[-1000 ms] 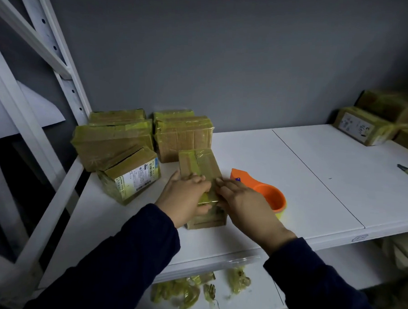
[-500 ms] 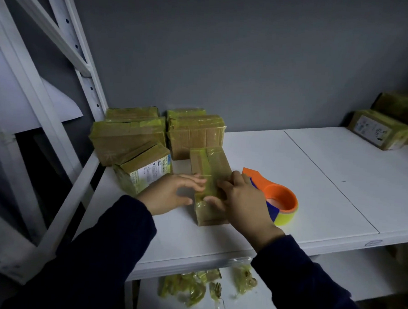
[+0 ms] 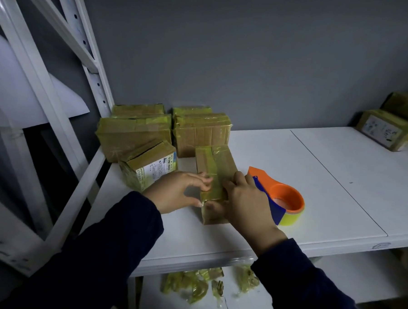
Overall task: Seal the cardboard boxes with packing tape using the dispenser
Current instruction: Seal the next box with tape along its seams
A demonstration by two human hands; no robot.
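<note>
A small cardboard box (image 3: pixel 218 164) wrapped in yellowish tape lies on the white shelf (image 3: pixel 315 183), long side pointing away from me. My left hand (image 3: pixel 177 190) grips its near left edge, fingers curled over the top and thumb at the front corner. My right hand (image 3: pixel 245 199) holds the near right side, thumb pressing the taped front end. The orange tape dispenser (image 3: pixel 283 196) with its yellow roll lies on the shelf just right of my right hand, held by neither hand.
Several taped boxes (image 3: pixel 137 136) stand stacked at the back left against the grey wall, one with a label (image 3: pixel 150 168) closest to my left hand. More boxes (image 3: pixel 386 128) sit far right. Crumpled tape scraps (image 3: pixel 191 286) lie on the lower shelf. White rack posts rise at left.
Both hands have slid toward the box's near end, the left thumb now at the front corner. The view has shifted slightly left. The dispenser has stayed where it was.
</note>
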